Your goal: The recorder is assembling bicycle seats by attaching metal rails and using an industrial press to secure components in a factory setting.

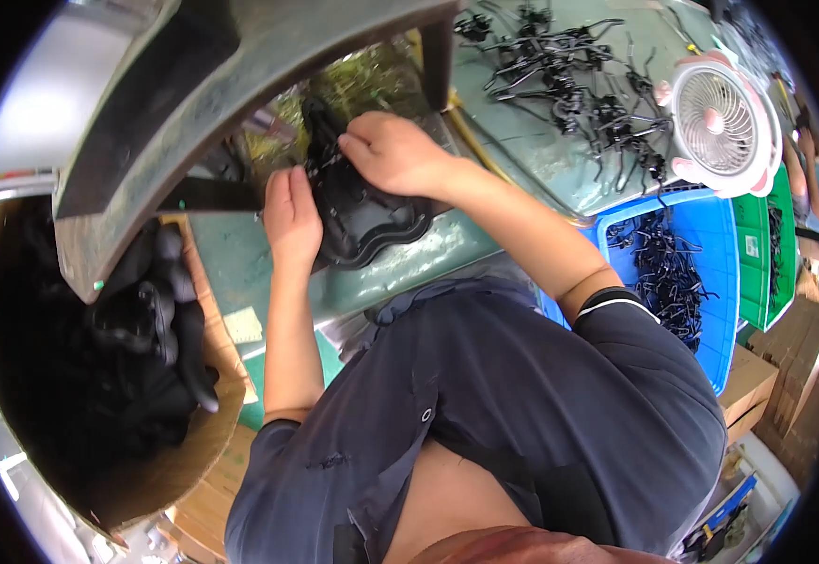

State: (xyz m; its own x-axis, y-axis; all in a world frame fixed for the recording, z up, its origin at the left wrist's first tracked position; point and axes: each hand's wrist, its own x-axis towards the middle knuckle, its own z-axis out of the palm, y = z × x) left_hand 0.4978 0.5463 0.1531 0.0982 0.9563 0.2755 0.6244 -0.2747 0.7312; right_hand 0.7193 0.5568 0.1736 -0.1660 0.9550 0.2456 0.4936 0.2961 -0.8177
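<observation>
One green tabletop (471, 246), fan (713, 119), black saddle (358, 211) perhaps

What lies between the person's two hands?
In the head view, a black molded part lies between the left hand and the right hand.

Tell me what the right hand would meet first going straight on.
Probably the narrow far end of the black, contoured, plastic-looking part, just left of the right hand; depth is unclear, and they may already touch.
</observation>
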